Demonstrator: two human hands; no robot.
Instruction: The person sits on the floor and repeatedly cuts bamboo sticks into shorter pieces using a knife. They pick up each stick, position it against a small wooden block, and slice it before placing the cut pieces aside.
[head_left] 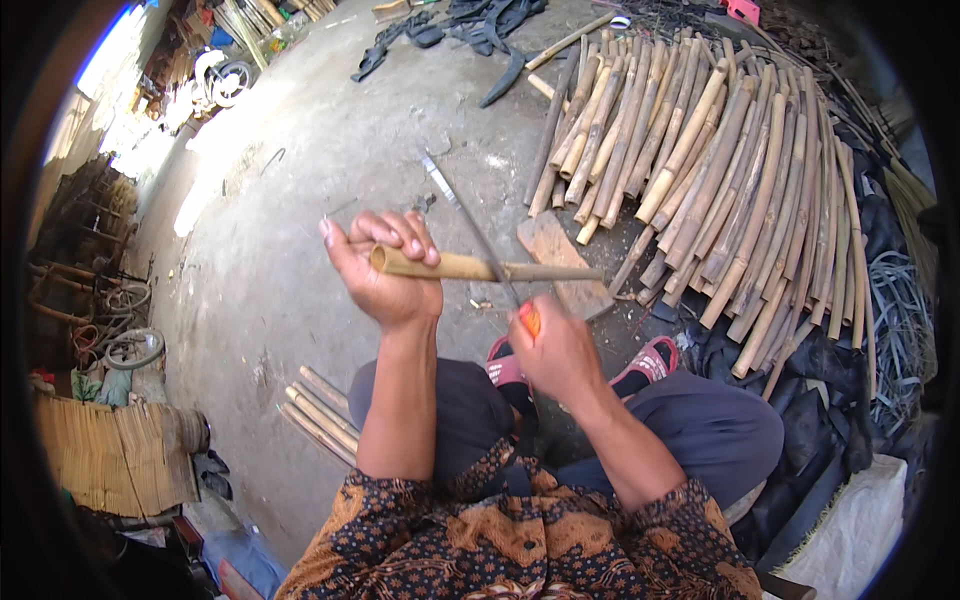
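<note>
My left hand (390,285) is closed around one end of a bamboo pole (465,267), and the hollow cut end shows beside the thumb. The pole lies nearly level and points right. In my right hand (562,350) is the orange handle of a long, narrow knife (468,217). Its grey blade slants up and to the left, crossing the pole near its middle. Whether the edge bites into the bamboo cannot be seen. Under the pole's far end, a worn wooden block (545,242) rests on the floor.
A large heap of cut bamboo poles (735,190) lies at the right, with dark rubber scraps (470,25) at the top. Several poles (320,412) lie left of my knees. Bundled slats (110,455) stand at the far left. A white sack (850,530) sits at lower right.
</note>
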